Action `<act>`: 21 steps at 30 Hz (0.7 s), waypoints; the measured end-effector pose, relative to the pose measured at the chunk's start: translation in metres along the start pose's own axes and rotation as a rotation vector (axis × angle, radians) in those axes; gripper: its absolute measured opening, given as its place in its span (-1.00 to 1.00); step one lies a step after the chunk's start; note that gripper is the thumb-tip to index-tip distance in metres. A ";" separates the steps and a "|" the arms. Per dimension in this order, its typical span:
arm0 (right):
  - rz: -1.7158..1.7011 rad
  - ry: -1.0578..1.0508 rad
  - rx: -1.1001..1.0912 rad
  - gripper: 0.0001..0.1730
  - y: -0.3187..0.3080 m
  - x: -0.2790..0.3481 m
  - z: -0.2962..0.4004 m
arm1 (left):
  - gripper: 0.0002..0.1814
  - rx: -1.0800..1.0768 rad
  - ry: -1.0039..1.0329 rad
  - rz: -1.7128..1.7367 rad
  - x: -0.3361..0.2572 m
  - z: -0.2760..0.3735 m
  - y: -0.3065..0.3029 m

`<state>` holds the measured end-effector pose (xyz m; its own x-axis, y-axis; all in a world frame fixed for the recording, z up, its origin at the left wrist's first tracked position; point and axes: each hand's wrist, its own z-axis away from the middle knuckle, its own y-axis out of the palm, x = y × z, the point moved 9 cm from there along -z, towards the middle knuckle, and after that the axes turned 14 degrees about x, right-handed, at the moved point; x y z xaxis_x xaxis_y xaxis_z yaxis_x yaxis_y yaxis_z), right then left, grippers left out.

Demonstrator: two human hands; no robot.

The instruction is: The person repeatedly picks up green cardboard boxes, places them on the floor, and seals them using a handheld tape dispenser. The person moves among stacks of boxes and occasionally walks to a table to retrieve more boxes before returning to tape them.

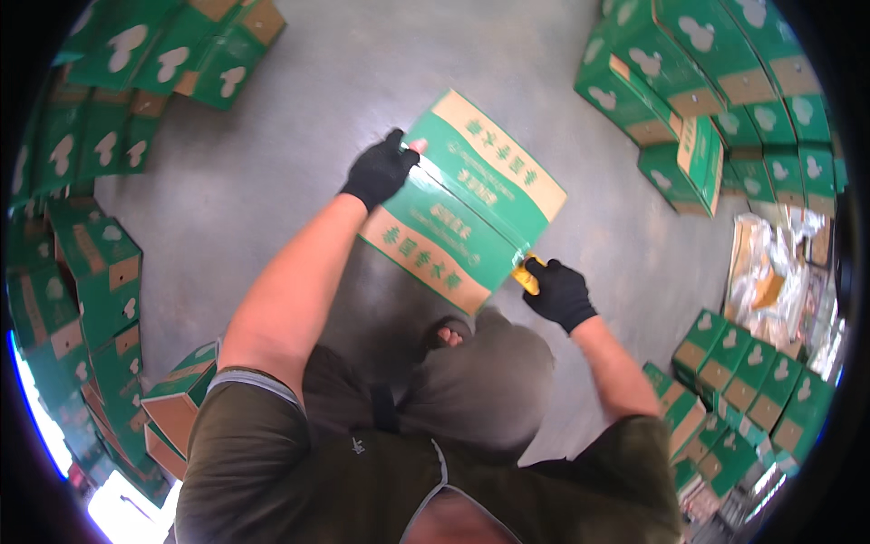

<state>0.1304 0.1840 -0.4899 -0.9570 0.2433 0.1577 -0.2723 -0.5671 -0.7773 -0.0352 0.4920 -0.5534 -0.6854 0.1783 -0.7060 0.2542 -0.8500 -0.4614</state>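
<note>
A green and tan cardboard box point(469, 197), closed on top and bearing writing, lies turned at an angle in front of me. Clear tape runs along its middle seam. My left hand point(383, 168), in a black glove with a bare fingertip, is at the box's upper left edge, on the seam's end. At the seam's lower right end, my right hand point(561, 291), also in a black glove, grips a yellow tool point(527, 273), perhaps a cutter or a tape dispenser; the glove hides part of it.
Stacks of green boxes stand at the left point(102, 272), upper left point(197, 61), upper right point(686, 75) and lower right point(741, 367). An open box point(180, 398) is near my left elbow. Crumpled clear plastic point(768, 272) lies at the right. The grey floor point(435, 41) shows between them.
</note>
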 end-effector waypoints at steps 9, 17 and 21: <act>-2.258 0.130 -0.172 -0.30 0.106 -0.071 0.075 | -0.40 -0.203 -0.099 0.182 0.047 0.116 0.005; -2.263 -0.582 0.032 -0.30 0.001 0.121 -0.075 | -0.43 -0.433 -0.294 0.314 0.145 0.199 0.006; -2.419 -0.565 0.300 -0.44 0.007 0.210 -0.186 | -0.46 -0.725 -0.385 0.293 0.235 0.243 -0.072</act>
<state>-0.0536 0.3772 -0.5754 0.9211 0.2238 0.3187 -0.3581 0.1654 0.9189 -0.3808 0.4748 -0.5556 -0.6738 -0.2896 -0.6798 0.7387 -0.2864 -0.6102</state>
